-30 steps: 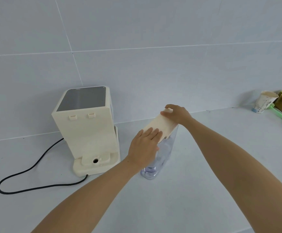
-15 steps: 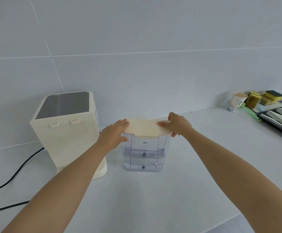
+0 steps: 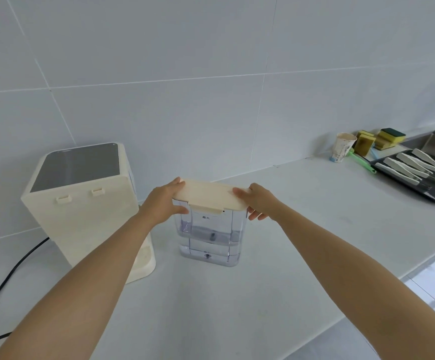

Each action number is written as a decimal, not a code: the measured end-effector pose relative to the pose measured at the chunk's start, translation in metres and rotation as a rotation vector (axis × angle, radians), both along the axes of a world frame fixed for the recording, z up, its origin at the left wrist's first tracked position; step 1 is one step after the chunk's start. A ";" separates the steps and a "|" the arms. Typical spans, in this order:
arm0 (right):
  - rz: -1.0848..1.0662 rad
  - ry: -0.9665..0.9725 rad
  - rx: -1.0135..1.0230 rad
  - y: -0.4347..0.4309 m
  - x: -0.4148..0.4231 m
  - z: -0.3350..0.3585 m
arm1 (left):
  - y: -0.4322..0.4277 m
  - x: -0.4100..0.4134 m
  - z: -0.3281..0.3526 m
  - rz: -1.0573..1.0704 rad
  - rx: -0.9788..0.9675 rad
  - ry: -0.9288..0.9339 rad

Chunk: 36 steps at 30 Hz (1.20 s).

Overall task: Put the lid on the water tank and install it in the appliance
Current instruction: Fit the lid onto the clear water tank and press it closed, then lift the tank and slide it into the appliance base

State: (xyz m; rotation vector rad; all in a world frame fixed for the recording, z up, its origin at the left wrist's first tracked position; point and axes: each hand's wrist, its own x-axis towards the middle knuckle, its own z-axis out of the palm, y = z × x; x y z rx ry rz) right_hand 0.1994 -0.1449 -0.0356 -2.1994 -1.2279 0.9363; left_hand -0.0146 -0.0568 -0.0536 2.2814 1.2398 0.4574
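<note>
A clear plastic water tank [image 3: 211,237] stands upright on the white counter [image 3: 302,229], with some water in its bottom. A cream lid [image 3: 208,196] lies flat across its top. My left hand [image 3: 163,202] grips the lid's left end and the tank's upper corner. My right hand [image 3: 259,201] grips the lid's right end. The cream appliance [image 3: 81,203] with a dark glass top stands just left of the tank, its back side with two small clips and a low base facing me.
A black power cord [image 3: 8,276] trails from the appliance to the left. At the far right are a paper cup [image 3: 343,150], yellow sponges [image 3: 377,140], a green brush handle and a dark tray [image 3: 418,175] of white-handled utensils. The counter's front edge runs down the right.
The tank has been turned to face me squarely. The lid, tilted a second ago, now lies flat on the tank with a hand at each end. The view has shifted right.
</note>
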 end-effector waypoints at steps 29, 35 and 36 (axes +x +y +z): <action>-0.189 0.202 0.157 -0.023 -0.026 -0.080 | 0.023 0.005 -0.042 0.082 -0.724 -0.308; -0.123 0.170 0.122 -0.015 -0.019 -0.079 | 0.026 0.003 -0.045 0.106 -0.620 -0.268; -0.110 0.158 0.117 -0.013 -0.019 -0.078 | 0.026 0.002 -0.045 0.111 -0.607 -0.264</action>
